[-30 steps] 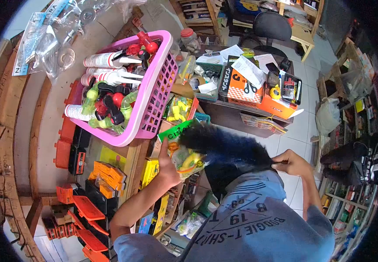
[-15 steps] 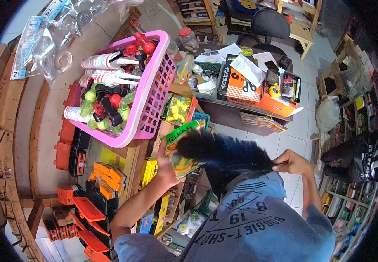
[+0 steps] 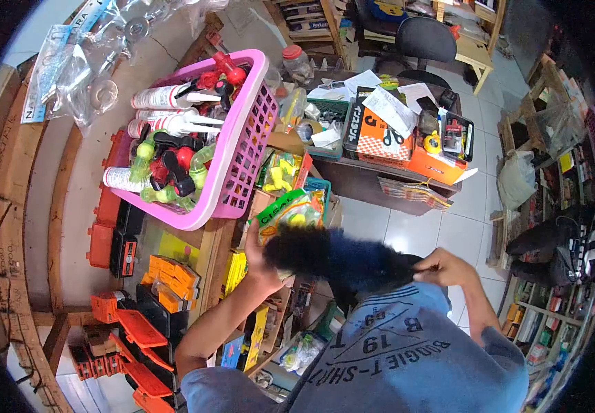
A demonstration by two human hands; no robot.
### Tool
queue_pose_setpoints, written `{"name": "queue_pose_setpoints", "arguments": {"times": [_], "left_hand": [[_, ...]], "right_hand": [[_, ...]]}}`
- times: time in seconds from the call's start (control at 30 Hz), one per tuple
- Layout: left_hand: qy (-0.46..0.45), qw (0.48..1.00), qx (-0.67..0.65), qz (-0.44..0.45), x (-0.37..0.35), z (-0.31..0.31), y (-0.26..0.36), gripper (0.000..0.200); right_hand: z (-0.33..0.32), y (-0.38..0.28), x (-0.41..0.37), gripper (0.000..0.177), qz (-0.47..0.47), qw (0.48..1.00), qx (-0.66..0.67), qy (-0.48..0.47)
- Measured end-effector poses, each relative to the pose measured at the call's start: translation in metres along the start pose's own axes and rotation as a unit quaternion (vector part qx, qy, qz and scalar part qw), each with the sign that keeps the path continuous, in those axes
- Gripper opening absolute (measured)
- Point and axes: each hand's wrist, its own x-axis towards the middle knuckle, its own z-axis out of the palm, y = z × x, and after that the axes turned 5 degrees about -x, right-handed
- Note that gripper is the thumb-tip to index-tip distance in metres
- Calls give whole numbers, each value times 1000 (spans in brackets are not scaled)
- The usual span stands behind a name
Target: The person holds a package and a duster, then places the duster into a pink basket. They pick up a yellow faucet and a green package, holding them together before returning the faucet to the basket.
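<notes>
My left hand (image 3: 259,263) is closed on the left edge of a clear plastic package (image 3: 296,210) with a green header and yellow and orange items inside. A dark, fluffy duster (image 3: 339,258) lies across the lower part of that package and hides some of it. The duster's right end is gripped by my right hand (image 3: 442,268), in front of my chest. Just beyond the package stands an open box of yellow items (image 3: 282,172).
A pink basket (image 3: 242,148) of tubes and spray heads stands at the upper left. Orange and black cases (image 3: 143,330) hang below it. Ahead is a desk (image 3: 363,177) with boxes and papers; stocked shelves (image 3: 545,320) line the right.
The duster's fluffy end has moved down and slightly left over the package, uncovering more of its upper part. My right hand has shifted a little left.
</notes>
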Motion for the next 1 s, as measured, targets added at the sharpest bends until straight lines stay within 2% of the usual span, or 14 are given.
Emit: {"name": "queue_pose_setpoints", "arguments": {"times": [0.13,0.2,0.27,0.3,0.4,0.47,0.53,0.67,0.7,0.77,0.83,0.87,0.93,1.0], "left_hand": [[-7,1000,-9,1,-3,4,0,73],[-8,1000,5,4,1,0,1,73],[-14,999,22,26,3,3,1,71],[-15,999,37,34,1,8,2,70],[3,1000,9,20,3,3,0,67],[9,1000,18,16,2,7,-1,67],[17,999,42,10,2,14,2,67],[7,995,-5,-98,-3,-15,5,71],[64,993,21,-95,-3,-20,3,71],[56,993,67,-83,-3,-16,-1,70],[60,988,123,-68,-6,-9,-2,68],[56,989,105,-86,-6,-18,-1,68],[44,992,69,-97,-4,-21,0,68],[17,992,40,-117,-4,-17,0,64]], "right_hand": [[2,1,5,21,10,1000,-1,16],[5,9,4,21,54,998,-12,25],[14,20,5,15,-76,996,36,28],[9,20,1,15,-76,996,36,28],[-15,4,-6,15,-10,999,23,43],[-27,7,-8,15,37,999,20,-1],[-27,-8,-11,15,27,1000,2,0],[-34,1,-13,23,10,999,40,33],[-36,1,-14,24,20,999,35,10],[-43,-3,-15,30,22,999,29,-34],[-47,2,-15,32,17,999,41,1],[-48,4,-16,33,13,998,52,36],[-47,-6,-17,38,12,998,44,32],[-45,-15,-19,40,25,999,34,-20]]}}
